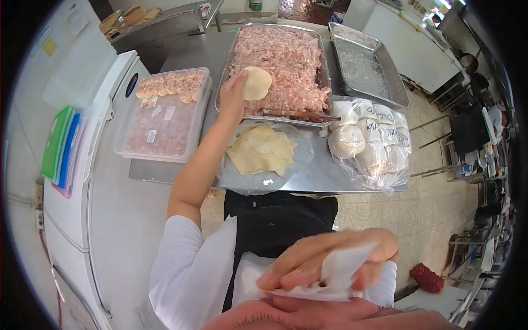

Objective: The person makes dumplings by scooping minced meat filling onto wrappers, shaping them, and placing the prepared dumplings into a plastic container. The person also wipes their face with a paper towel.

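My left hand [235, 94] holds a round dough wrapper [257, 83] by its edge, over the metal tray of minced meat [286, 55]. A wooden stick or spatula [308, 116] lies along the tray's near edge. Close to my face, my right hand [324, 253] grips a white tissue [347, 267], slightly blurred. Loose pale wrappers [263, 148] are piled on a plastic bag on the metal table. To their right sits a clear bag of wrapped white dough packs [377, 137].
At the left stands a plastic container [159, 121] with filled pieces on top. An empty-looking metal tray [366, 66] is at the back right. A white freezer [118, 220] borders the left side. A red sack [426, 278] lies on the floor.
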Available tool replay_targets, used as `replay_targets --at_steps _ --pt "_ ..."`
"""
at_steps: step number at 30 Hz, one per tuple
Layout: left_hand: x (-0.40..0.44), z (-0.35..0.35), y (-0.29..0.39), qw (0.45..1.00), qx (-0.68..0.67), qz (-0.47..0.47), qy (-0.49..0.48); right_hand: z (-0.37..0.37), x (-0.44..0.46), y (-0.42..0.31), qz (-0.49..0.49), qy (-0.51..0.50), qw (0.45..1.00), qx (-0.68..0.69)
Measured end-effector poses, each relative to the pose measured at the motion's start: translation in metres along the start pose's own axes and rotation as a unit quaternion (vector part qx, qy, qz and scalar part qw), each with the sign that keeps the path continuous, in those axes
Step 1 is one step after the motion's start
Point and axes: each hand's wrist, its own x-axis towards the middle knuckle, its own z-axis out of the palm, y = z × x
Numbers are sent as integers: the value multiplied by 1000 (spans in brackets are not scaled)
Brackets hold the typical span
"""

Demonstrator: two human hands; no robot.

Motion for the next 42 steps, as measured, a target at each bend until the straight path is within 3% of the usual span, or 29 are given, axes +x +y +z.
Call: replay_targets --at_steps 1,3,5,10,11,12,13,14,16,17,18,21,22,24,27,29,32,35,38,40,42 --pt "-1 -2 0 1000 -2 5 3 7 -16 6 2 -6 1000 -2" --pt "-2 -5 -5 998 -9 57 -5 -1 -55 13 95 -31 992 81" --pt "0 -8 -10 998 1 69 1 -11 -56 1 87 -57 994 18" --pt "7 -20 -18 993 73 92 3 -25 -73 -11 -175 -102 974 -103" --pt "3 -19 -15 984 132 116 21 -37 -86 -11 -176 -105 973 -108" --pt "-1 -17 -13 972 188 139 36 -54 -105 -7 -84 60 971 -216" --pt "-2 -16 -13 972 183 142 31 -66 -117 -4 10 224 922 -315" --pt "-3 -17 -13 964 218 149 29 -77 -97 6 63 339 893 -288" --pt "-2 -20 -17 954 252 160 24 -135 -90 46 120 324 863 -369" --pt "-1 -20 -21 947 268 177 22 -155 -92 59 252 347 765 -481" --pt "-1 -19 -23 939 283 194 20 -178 -100 79 158 293 717 -612" --pt "-7 -12 -17 950 271 153 31 -218 -104 94 47 127 473 -870" --pt "-8 -12 -17 949 272 155 29 -221 -104 92 46 129 472 -871" --pt "-9 -12 -17 946 271 177 19 -221 -103 86 80 149 407 -898" --pt "-7 -13 -20 939 283 197 5 -231 -100 99 137 126 358 -915" --pt "-6 -18 -24 937 296 186 1 -229 -98 102 151 120 367 -910" --pt "-2 -22 -29 938 297 177 -5 -228 -97 98 68 112 325 -937" --pt "-8 -17 -23 951 261 166 1 -230 -97 100 130 157 351 -914" --pt "-2 -20 -28 978 168 126 13 -233 -94 101 171 165 320 -917" --pt "4 -24 -28 990 104 94 22 -228 -93 88 131 173 381 -899" --pt "6 -23 -28 996 -26 79 34 -214 -85 70 121 204 396 -887"
